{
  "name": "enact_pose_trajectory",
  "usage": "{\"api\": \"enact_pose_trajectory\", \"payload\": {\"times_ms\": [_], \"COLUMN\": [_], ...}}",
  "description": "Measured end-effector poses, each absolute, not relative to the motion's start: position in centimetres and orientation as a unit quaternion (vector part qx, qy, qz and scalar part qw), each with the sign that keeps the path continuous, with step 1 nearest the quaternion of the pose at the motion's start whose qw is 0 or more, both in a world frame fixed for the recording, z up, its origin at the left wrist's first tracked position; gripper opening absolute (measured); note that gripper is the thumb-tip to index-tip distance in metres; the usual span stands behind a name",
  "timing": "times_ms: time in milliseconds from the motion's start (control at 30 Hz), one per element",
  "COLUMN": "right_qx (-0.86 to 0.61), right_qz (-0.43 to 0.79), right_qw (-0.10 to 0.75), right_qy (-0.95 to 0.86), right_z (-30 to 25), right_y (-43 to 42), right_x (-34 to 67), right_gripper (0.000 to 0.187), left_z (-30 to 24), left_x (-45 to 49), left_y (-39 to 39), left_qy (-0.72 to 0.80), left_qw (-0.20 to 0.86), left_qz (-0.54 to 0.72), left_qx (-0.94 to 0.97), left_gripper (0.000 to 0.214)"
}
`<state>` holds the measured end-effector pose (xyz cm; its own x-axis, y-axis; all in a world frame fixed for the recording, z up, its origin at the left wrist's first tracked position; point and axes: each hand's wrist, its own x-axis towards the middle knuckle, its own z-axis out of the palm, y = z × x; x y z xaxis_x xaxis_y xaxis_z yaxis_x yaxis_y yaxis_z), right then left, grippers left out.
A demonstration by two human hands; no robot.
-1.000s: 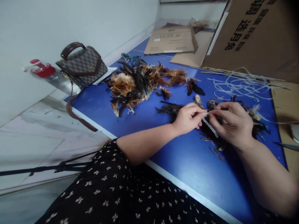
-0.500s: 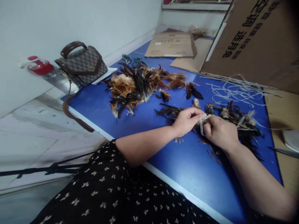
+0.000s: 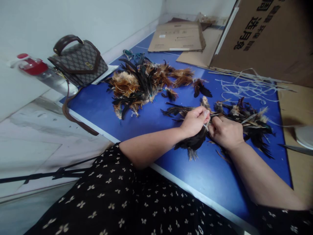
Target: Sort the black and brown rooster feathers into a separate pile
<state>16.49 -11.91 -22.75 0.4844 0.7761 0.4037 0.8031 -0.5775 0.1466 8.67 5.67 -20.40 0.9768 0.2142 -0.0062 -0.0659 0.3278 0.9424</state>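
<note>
My left hand (image 3: 195, 122) is closed, its fingertips pinching the bound end of a bundle of dark feathers (image 3: 193, 141) that fans out below it. A whitish plastic strip (image 3: 205, 126) shows at those fingertips. Close beside it, my right hand (image 3: 227, 131) is curled into a fist; the strip seems to run into it, though its fingers hide the end. Behind the left hand lie more long dark feathers (image 3: 177, 110). To the right of my right hand is a pile of dark feathers (image 3: 254, 125) with pale fluffy ends.
A large heap of brown and black feathers (image 3: 137, 85) lies on the blue tabletop (image 3: 151, 130). Tangled white plastic strips (image 3: 244, 86) are at the right rear, near cardboard (image 3: 259, 42). A dark blade (image 3: 297, 149) lies far right. A handbag (image 3: 78, 63) and a bottle (image 3: 46, 75) stand left.
My hands have shifted slightly, and the strip hanging between them is now drawn in at the left fingertips. Dark feathers now show spread below my left hand. The view has tilted a little.
</note>
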Motion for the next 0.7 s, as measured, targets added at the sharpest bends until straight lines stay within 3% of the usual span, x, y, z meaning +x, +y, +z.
{"api": "enact_pose_trajectory", "payload": {"times_ms": [400,600,700], "right_qx": [-0.829,-0.843,-0.851], "right_qz": [-0.246,-0.223,-0.192], "right_qw": [0.085,0.166,0.191], "right_qy": [-0.494,-0.46,-0.451], "right_z": [-21.4,-21.2,-21.4], "right_y": [-12.1,-12.5,-12.7], "right_x": [16.9,16.9,17.1], "right_gripper": [0.032,0.031,0.031], "left_z": [-21.6,-22.4,-22.6], "left_x": [9.5,9.4,9.3], "left_y": [6.5,6.4,6.2], "left_qy": [0.005,0.042,0.022], "left_qw": [0.809,0.858,0.866], "left_qz": [0.118,-0.044,-0.082], "left_qx": [0.576,0.51,0.493], "left_gripper": [0.037,0.064,0.064]}}
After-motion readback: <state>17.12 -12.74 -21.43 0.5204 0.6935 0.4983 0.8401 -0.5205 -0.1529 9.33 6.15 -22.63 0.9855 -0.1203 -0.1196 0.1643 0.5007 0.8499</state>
